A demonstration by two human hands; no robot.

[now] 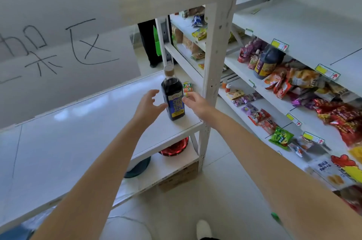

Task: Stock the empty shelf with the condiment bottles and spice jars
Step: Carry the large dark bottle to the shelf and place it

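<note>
Centre of the frame: a tall bottle (173, 98) stands upright on the white shelf (88, 122), close to its right end. It has dark liquid, a tan cap, and a blue and yellow label facing us. The left hand (149, 105) hovers just left of it, fingers spread wide, holding nothing. The right hand (195, 102) is just right of it, fingers loosely open, tips at the label's edge; whether they touch it, can't tell. Just behind the bottle is a small green and orange jar (187, 87). At the right of the frame, snack packets (293, 83) crowd other shelves.
</note>
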